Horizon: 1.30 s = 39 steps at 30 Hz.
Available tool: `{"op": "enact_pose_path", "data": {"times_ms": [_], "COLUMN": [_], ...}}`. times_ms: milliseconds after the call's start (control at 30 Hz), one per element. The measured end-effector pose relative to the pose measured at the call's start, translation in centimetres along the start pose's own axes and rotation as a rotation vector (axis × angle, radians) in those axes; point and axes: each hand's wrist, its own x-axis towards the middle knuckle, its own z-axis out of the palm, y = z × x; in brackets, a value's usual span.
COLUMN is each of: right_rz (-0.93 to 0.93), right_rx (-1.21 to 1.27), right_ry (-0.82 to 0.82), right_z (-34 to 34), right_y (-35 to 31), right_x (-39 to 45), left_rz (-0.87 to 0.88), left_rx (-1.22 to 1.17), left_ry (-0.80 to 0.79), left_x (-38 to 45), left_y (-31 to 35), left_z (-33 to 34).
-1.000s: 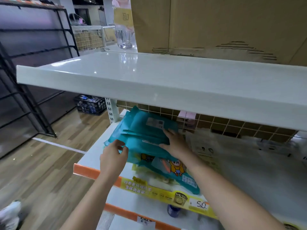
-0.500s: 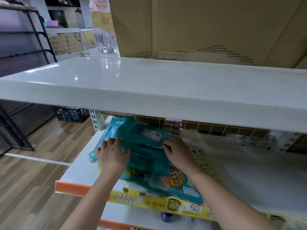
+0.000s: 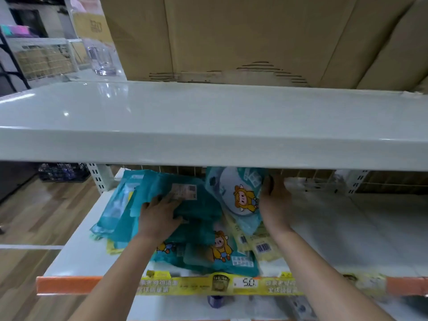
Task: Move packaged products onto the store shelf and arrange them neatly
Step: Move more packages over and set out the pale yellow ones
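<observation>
A loose pile of teal packets [image 3: 192,218] with a cartoon figure lies on the white middle shelf [image 3: 342,230], over some yellow packets [image 3: 264,247]. My left hand [image 3: 159,216] rests flat on top of the pile, fingers spread. My right hand [image 3: 274,200] grips the right edge of one teal-and-white packet [image 3: 238,193] and holds it upright, tilted, near the wire back grid. Its top is hidden by the shelf above.
The white upper shelf [image 3: 208,126] overhangs the hands and carries cardboard boxes [image 3: 254,35] and a clear glass [image 3: 102,59]. An orange and yellow price strip [image 3: 222,284] runs along the shelf front. A dark crate [image 3: 62,172] stands on the wooden floor at left.
My right hand has lifted one packet off the pile and stood it up to the right. My left hand has moved onto the top of the pile. The view has shifted left.
</observation>
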Motion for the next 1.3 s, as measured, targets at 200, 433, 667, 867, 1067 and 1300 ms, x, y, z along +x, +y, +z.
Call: {"op": "enact_pose_path", "data": {"times_ms": [200, 433, 667, 867, 1067, 1300], "right_rz": [0.113, 0.309, 0.371, 0.481, 0.864, 1.017], "right_rx": [-0.14, -0.06, -0.008, 0.05, 0.342, 0.451], "right_ry": [-0.008, -0.083, -0.14, -0.146, -0.186, -0.241], "right_z": [-1.1, -3.0, -4.8, -4.4, -3.7, -4.4], "right_y": [3.0, 4.7, 5.7, 6.6, 7.7, 8.7], "right_x": [-0.4, -1.4, -1.6, -2.1, -2.7, -3.5], "left_rz": [0.035, 0.056, 0.097, 0.155, -0.175, -0.593], "left_rx": [-0.097, 0.019, 0.082, -0.243, -1.162, -1.55], "left_ry": [0.263, -0.024, 0.116, 0.351, 0.418, 0.105], "left_x": [-0.6, 0.1, 0.8, 0.1, -1.6, -1.7], "left_y": [0.8, 0.4, 0.8, 2.4, 5.2, 6.0], "left_z": [0.4, -0.3, 0.6, -2.2, -5.9, -3.1]}}
